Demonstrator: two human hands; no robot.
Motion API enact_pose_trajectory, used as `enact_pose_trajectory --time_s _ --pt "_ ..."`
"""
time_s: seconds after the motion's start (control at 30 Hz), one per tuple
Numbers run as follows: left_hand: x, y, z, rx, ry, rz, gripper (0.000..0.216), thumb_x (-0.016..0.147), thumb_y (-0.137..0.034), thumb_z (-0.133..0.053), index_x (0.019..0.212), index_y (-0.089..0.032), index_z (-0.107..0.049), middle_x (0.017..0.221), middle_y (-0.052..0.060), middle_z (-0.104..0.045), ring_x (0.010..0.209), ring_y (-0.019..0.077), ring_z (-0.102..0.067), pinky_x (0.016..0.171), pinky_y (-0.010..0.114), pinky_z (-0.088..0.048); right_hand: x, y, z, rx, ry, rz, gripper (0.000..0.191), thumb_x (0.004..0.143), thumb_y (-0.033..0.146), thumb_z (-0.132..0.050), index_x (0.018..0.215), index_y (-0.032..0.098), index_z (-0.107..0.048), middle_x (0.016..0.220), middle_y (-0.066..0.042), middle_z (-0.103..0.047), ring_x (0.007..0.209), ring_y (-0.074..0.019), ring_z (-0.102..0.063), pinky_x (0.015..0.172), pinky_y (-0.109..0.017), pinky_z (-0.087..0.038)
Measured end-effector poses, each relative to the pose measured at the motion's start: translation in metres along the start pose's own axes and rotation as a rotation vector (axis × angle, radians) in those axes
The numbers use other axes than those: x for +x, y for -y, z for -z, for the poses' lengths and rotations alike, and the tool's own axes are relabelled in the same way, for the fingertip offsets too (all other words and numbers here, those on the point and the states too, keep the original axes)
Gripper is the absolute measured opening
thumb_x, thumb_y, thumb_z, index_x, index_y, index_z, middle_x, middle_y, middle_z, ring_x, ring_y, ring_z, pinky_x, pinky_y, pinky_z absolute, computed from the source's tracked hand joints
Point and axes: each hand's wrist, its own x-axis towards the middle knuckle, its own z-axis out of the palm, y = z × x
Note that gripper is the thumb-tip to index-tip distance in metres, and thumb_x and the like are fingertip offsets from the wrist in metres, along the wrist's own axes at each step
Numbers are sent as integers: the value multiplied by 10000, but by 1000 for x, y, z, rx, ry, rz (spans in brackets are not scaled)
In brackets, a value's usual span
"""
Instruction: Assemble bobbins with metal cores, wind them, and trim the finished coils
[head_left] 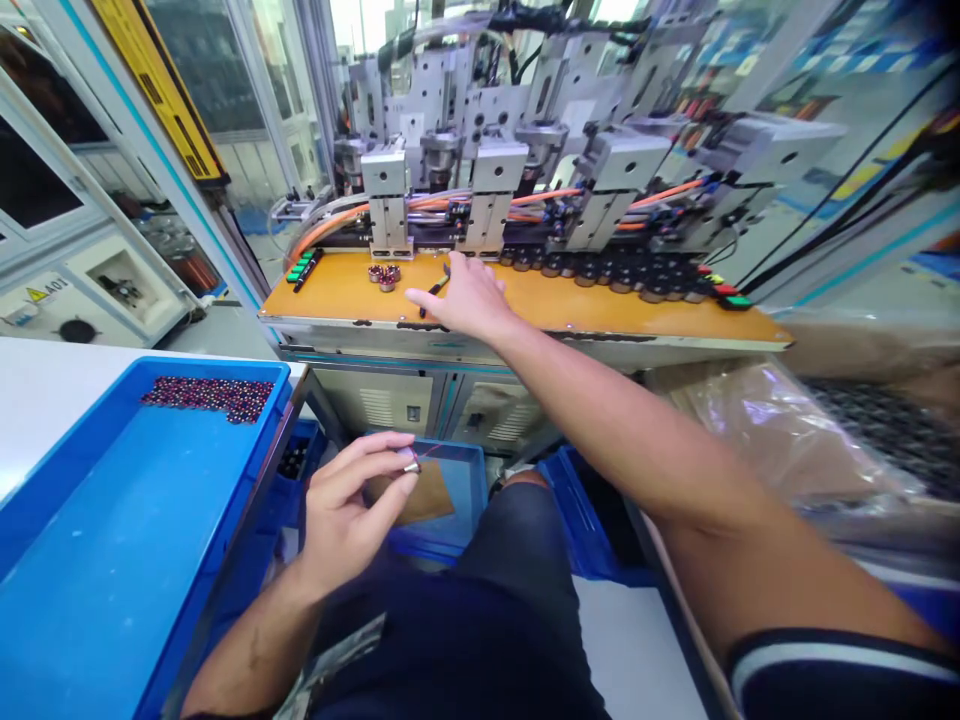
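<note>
Dark clothing (450,640) covers the person's lap at the near edge, with the right forearm (615,410) stretching from the near right to the far middle. Above the lap, the left hand (349,505) pinches a small metallic part (411,464) between thumb and fingers, a thin red wire trailing off it to the right. Farther away, the right hand (476,298) is over an orange worktop (337,302), its thumb spread apart from the fingers, with a slim dark tool (440,283) lying in the gap; whether the skin touches it, I cannot tell. Just left of that tool sits a small cluster of round, reddish parts (385,278), while dark cylindrical parts (637,278) crowd together along the right side of the worktop. Behind them stands a machine (499,170) with four pale metal heads and orange tubing. On the near left, a blue tray (142,540) carries tightly packed red and dark pieces (210,394) at its far end. Clear plastic wrapping (802,430) lies to the right.
</note>
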Motion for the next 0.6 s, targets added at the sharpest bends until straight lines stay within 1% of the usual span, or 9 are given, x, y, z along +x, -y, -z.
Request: enact_pose_trajectory --time_s 0.07,0.17,0.23,0.27,0.3,0.37,0.47,0.53,0.6 --pt "-1 0 2 4 -37 5 206 774 -78 -721 937 -198 -759 1065 104 -754 965 216 -721 822 324 -607 6 7 -9 -76 57 -79 952 748 581 -723 1426 10 -375 1375 -334 -445 1266 -469 -435 990 -673 -335" --pt "-2 0 8 14 -73 7 208 761 -68 -730 923 -194 -764 1045 100 -759 955 215 -723 811 317 -605 10 -2 -1 -110 176 -71 895 656 472 -817 1348 7 -492 1214 -291 -592 1136 -424 -551 949 -608 -415" --pt "-3 2 12 14 -98 17 215 760 -58 -730 926 -191 -760 1045 98 -757 938 199 -724 762 282 -602 12 -24 12 -107 238 60 801 564 391 -875 1248 72 -606 1110 -205 -666 1041 -366 -612 918 -520 -475" --pt "-3 3 13 9 -113 24 218 761 -55 -729 930 -190 -757 1048 95 -756 924 187 -724 730 258 -598 12 -37 18 -123 256 187 785 543 397 -878 1228 100 -633 1072 -171 -685 995 -345 -633 885 -489 -498" --pt "-3 4 14 1 -127 31 219 764 -55 -728 934 -191 -754 1051 92 -755 907 173 -723 702 237 -593 11 -52 24 -135 263 312 772 551 425 -862 1224 113 -646 1039 -145 -694 961 -324 -649 853 -457 -514" --pt "-3 6 13 -20 -141 46 217 771 -58 -725 940 -192 -749 1060 87 -752 876 151 -721 673 214 -585 1 -79 30 -141 214 497 711 661 515 -749 1222 88 -658 1008 -127 -685 966 -299 -656 825 -409 -513" --pt "-3 8 9 -39 -131 62 202 775 -70 -726 936 -191 -750 1062 89 -754 884 159 -720 683 226 -589 -37 -104 32 -108 81 551 611 767 446 -631 1232 51 -645 1104 -184 -633 1073 -316 -605 884 -426 -490" --pt "-3 9 7 -45 -116 66 198 775 -77 -730 932 -195 -753 1058 88 -757 918 179 -720 710 246 -593 -77 -106 30 -63 12 546 598 754 312 -625 1296 62 -586 1174 -223 -586 1100 -318 -578 921 -441 -495" --pt "-3 10 6 -49 -94 62 219 772 -71 -732 945 -205 -755 1064 81 -757 947 188 -719 751 264 -594 -126 -98 28 36 -13 552 650 758 223 -591 1382 85 -475 1161 -189 -569 1049 -280 -603 884 -413 -534"
